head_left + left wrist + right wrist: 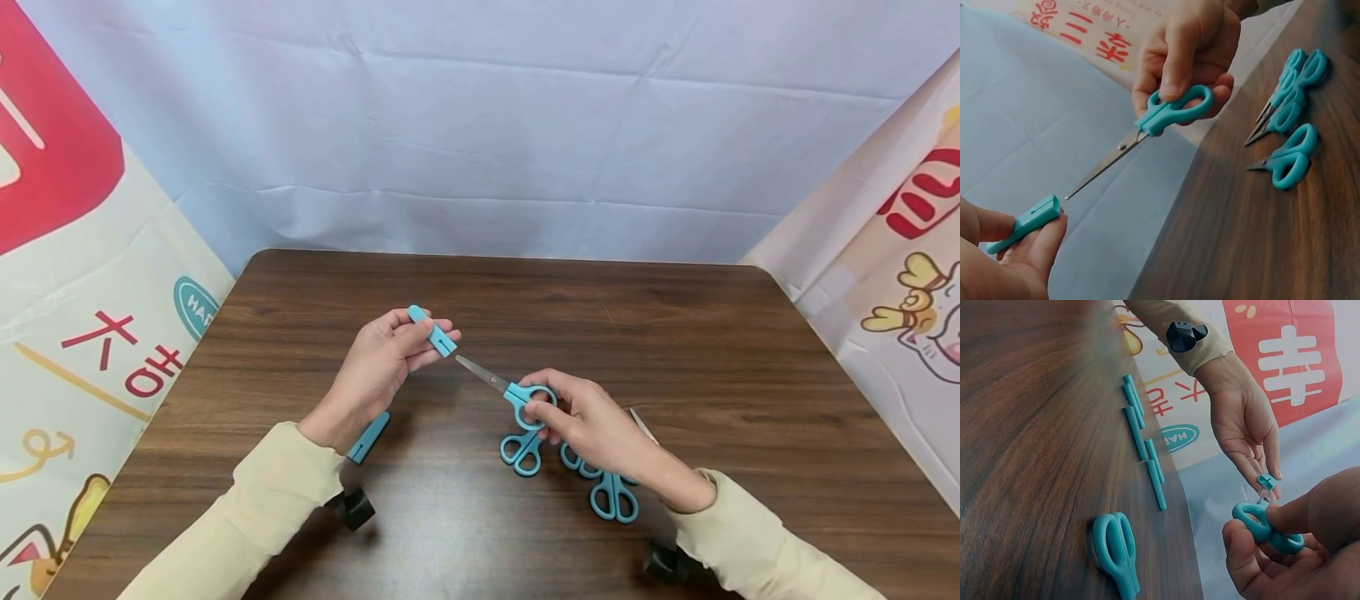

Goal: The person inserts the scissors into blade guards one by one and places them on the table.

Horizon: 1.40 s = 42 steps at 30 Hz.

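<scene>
My left hand [367, 367] pinches a light-blue scissors blade cover [432, 331] between thumb and fingers, its slotted end facing right and down. In my right hand [600, 421] is a pair of scissors [517, 395] with light-blue handles, held by the finger loops with the thumb on top. The blades [1107, 164] are closed together and point at the cover. Their tip lies just outside the cover's slotted end in the left wrist view. Both things are held up over the table.
Several more scissors [1294, 156] with the same handles lie on the brown wooden table [450, 533], partly under my right hand. Several loose blade covers [1135, 433] lie on the left side, partly hidden by my left forearm in the head view. A pale curtain [480, 133] hangs behind the table.
</scene>
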Each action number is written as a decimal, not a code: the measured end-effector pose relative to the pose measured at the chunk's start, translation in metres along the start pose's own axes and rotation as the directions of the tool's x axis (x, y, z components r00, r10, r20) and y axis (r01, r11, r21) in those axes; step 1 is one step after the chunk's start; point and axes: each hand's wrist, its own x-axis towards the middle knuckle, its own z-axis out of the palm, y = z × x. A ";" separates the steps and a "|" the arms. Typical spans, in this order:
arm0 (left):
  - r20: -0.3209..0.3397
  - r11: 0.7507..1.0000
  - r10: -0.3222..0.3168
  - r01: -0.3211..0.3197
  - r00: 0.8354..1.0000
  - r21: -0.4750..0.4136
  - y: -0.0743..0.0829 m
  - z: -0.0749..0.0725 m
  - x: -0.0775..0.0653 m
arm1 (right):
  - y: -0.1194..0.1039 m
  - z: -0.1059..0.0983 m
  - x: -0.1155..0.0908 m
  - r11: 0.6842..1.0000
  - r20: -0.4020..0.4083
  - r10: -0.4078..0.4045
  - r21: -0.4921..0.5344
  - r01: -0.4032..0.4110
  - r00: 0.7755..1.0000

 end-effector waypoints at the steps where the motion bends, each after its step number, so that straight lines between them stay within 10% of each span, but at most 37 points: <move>1: 0.005 1.000 0.000 0.000 1.000 -0.002 -0.001 0.001 -0.001 | 0.000 0.000 0.000 1.000 -0.002 0.000 -0.004 0.000 1.000; 42: 0.035 0.996 -0.014 0.017 0.999 -0.093 -0.026 0.024 -0.013 | -0.004 0.015 0.010 0.997 -0.034 -0.009 0.079 0.012 0.999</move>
